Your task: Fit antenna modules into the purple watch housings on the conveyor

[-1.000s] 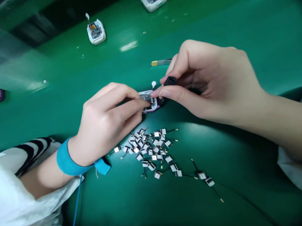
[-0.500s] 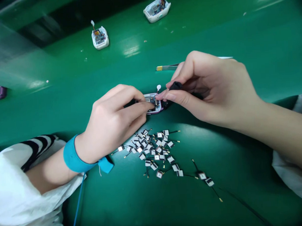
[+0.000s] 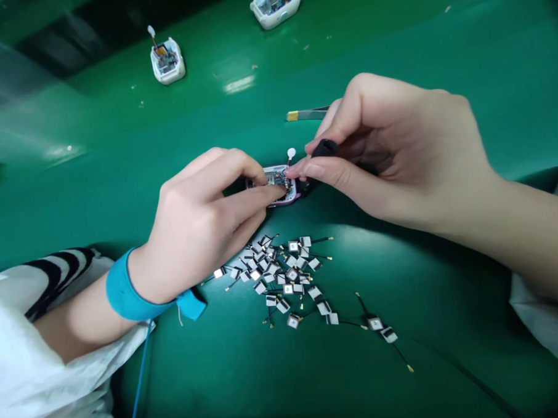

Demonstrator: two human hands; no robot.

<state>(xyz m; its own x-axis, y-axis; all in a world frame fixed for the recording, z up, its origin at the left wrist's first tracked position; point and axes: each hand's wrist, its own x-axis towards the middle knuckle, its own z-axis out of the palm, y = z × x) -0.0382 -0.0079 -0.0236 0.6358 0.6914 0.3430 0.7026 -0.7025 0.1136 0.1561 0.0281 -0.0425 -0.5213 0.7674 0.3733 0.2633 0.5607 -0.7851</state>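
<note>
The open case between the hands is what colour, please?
The case has a white rim and purple side, best seen in the head view.

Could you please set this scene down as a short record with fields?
Left hand: holds the open purple-edged device, a fingertip over its circuitry
Right hand: holds a black object, a fingertip at the device's right end
Wrist: blue band on the left
Loose parts: many small square pieces with black leads, nearer the wearer
Tweezers: partly behind the right hand
Farther back: white housing; another to its right
</note>
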